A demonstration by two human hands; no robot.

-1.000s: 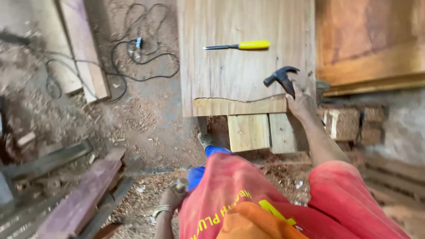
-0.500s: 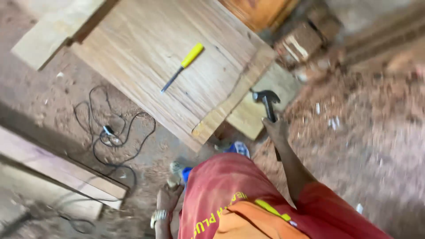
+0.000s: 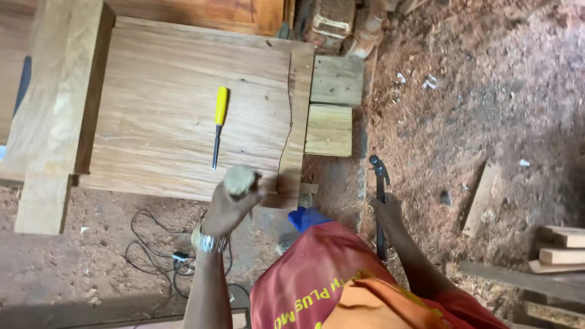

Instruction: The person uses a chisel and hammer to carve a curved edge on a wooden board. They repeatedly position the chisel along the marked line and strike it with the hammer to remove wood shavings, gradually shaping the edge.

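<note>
My left hand [image 3: 234,204] is raised over the near edge of a wide wooden panel [image 3: 164,116], fingers closed around a small round pale lump [image 3: 239,180]; a metal watch sits on that wrist. My right hand [image 3: 387,213] grips the handle of a dark claw hammer [image 3: 379,183], its head pointing away from me over the dirt. A chisel with a yellow handle [image 3: 219,122] lies on the panel just beyond my left hand. A narrow strip [image 3: 298,122] with a wavy cut line runs along the panel's right side.
Two short plank pieces [image 3: 332,103] lie right of the panel. A thick timber beam [image 3: 55,109] lies at the left. A black cable [image 3: 158,256] coils on the sawdust floor below. Scrap wood [image 3: 557,247] sits at the right, bricks [image 3: 335,18] at the top.
The view has swung round, so the panel now lies squarely ahead. My left hand rose from beside my leg to the panel's edge holding the lump. The hammer stays in my right hand.
</note>
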